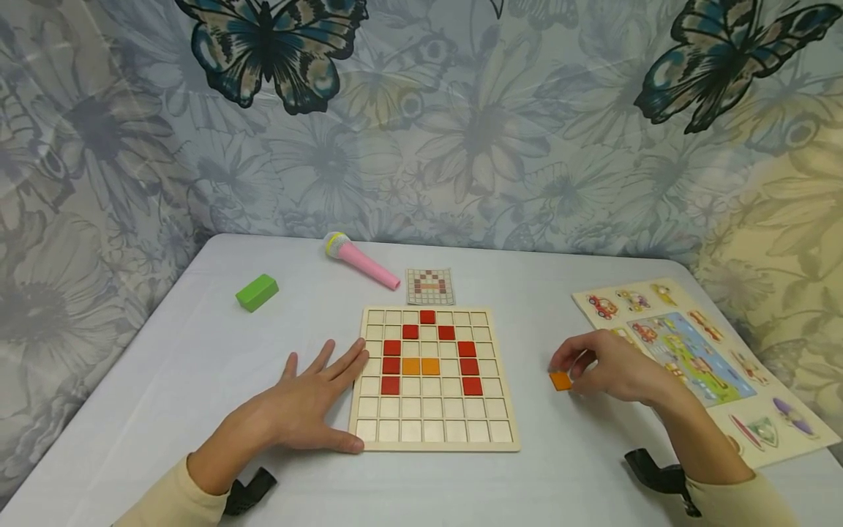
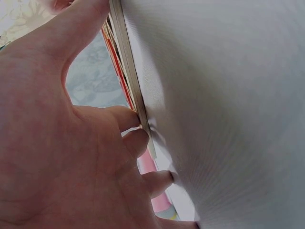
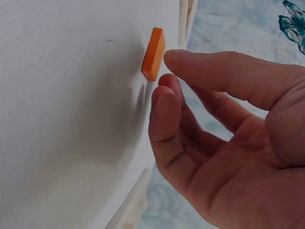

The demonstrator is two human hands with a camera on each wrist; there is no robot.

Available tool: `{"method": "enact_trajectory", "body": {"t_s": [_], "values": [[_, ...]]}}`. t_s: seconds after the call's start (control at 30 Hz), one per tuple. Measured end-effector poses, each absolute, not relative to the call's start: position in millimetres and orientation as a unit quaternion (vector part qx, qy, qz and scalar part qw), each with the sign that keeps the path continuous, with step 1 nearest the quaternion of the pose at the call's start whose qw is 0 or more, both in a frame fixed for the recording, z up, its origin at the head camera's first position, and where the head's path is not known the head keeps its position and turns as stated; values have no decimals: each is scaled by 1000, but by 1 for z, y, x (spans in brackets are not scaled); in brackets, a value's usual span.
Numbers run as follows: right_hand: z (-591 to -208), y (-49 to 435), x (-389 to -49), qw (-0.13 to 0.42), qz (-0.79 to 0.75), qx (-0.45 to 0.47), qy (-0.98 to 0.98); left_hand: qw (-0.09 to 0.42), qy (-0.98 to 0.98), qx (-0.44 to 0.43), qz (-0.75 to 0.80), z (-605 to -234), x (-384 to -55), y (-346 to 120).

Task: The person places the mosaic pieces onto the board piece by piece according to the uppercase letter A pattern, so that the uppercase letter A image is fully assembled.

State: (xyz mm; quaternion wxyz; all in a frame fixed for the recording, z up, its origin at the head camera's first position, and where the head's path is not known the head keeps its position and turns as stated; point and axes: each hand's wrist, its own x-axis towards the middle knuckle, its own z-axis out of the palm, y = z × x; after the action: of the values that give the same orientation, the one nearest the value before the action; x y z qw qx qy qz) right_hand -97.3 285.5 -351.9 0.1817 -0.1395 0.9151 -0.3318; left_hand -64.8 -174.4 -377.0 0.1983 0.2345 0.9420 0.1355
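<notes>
A wooden grid board (image 1: 436, 445) lies flat on the table, with several red tiles (image 1: 468, 367) and two orange tiles (image 1: 420, 366) in its cells. My left hand (image 1: 306, 402) is spread at the board's left side, its thumb and some fingertips touching the edge. In the left wrist view that edge (image 2: 131, 62) runs beside the thumb and fingers. Right of the board, my right hand (image 1: 615, 366) is at a loose orange tile (image 1: 560, 380), fingers loosely bent. The right wrist view shows the tile (image 3: 153, 55) on the tabletop beside the thumb tip, not pinched.
Behind the board lies a small pattern card (image 1: 430, 286), with a pink toy microphone (image 1: 365, 262) to its left. A green block (image 1: 257, 293) sits at the back left. A picture puzzle board (image 1: 780, 450) lies at the right, partly behind the right arm.
</notes>
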Motion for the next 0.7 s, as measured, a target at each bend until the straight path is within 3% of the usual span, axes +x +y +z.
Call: {"method": "enact_trajectory", "body": {"t_s": [0.7], "values": [[-361, 285, -101, 182, -318, -140, 920, 200, 940, 237, 143, -377, -65, -174]]}}
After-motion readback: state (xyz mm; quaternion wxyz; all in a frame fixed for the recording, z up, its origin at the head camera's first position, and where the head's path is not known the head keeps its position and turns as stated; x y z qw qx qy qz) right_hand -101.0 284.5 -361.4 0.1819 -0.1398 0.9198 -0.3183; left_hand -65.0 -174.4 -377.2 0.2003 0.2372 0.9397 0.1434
